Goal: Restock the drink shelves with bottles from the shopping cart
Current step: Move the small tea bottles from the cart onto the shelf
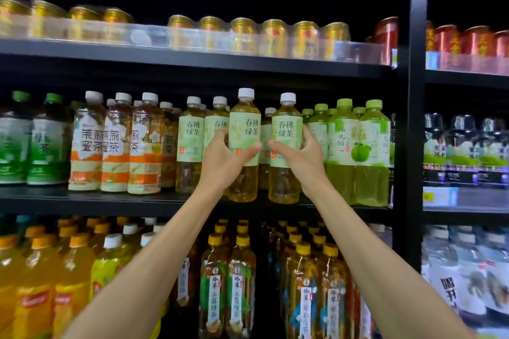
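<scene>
Shelf point(110, 198) is dead ahead, 12 o'clock; left hand point(225, 162) grips left bottle point(245, 129), right hand point(305, 159) grips right bottle point(286, 132), both upright.

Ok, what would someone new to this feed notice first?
The left hand grips a white-capped green tea bottle and the right hand grips a second tea bottle beside it, both raised at the middle shelf. Just right of them stand lime-green bottles, and a row of gold cans lines the shelf above.
</scene>
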